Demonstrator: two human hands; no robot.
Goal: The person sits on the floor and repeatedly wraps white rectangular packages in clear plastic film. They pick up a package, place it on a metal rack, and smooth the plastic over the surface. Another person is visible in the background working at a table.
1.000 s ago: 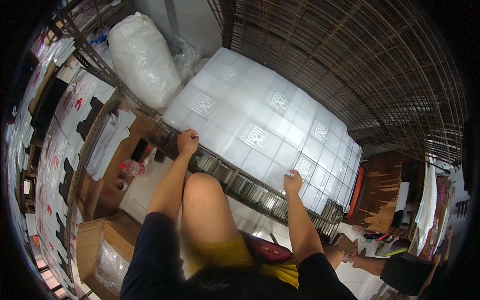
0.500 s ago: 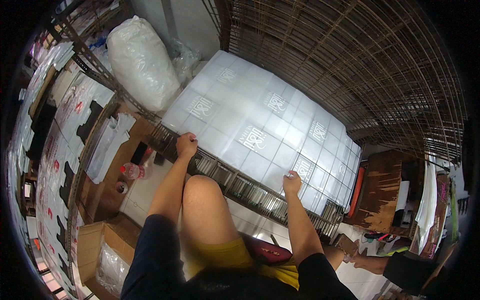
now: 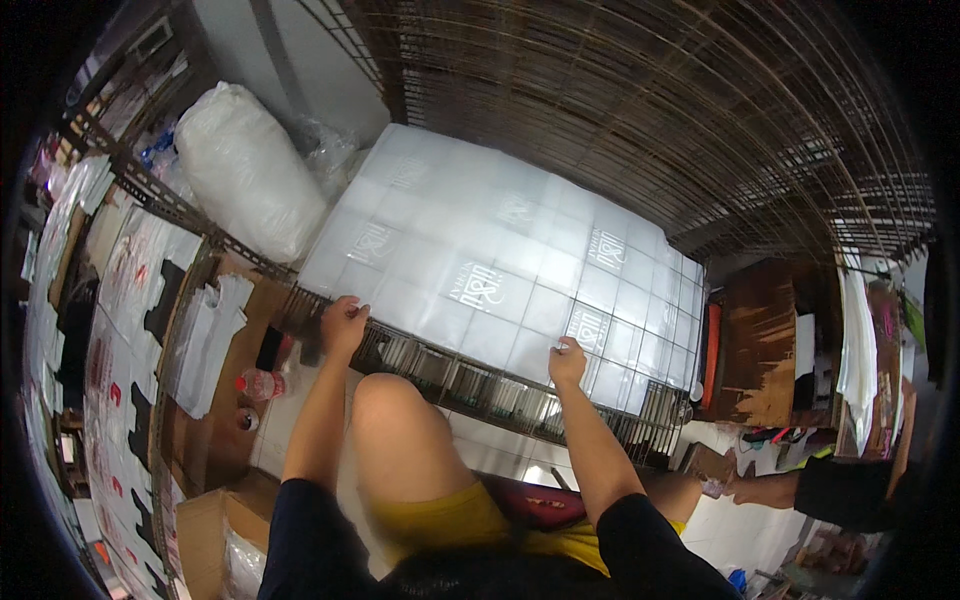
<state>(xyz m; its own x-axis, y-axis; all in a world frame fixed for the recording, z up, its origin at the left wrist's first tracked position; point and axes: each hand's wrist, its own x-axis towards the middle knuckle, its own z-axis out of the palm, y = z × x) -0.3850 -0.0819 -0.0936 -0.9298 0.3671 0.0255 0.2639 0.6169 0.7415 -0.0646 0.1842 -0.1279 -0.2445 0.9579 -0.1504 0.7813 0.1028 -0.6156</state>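
A wide translucent plastic sheet with white printed emblems lies over a wire-mesh rack in front of me. The grid of the mesh shows through it. At the sheet's near left edge my left hand is closed, thumb and fingers pinching that edge. Farther right along the same edge, my right hand is closed in a pinch on the sheet too. The two hands are well apart. Whether several sheets lie on top of each other, I cannot tell.
Tall wire racks lean over the far side. A bulging white plastic sack stands at the back left. To the left are stacked printed cartons, a bottle and an open cardboard box. Another person's bare limb shows at right.
The whole view has shifted slightly, so the rack and sheet sit a little farther left. Both hands stay at the sheet's near edge, still closed.
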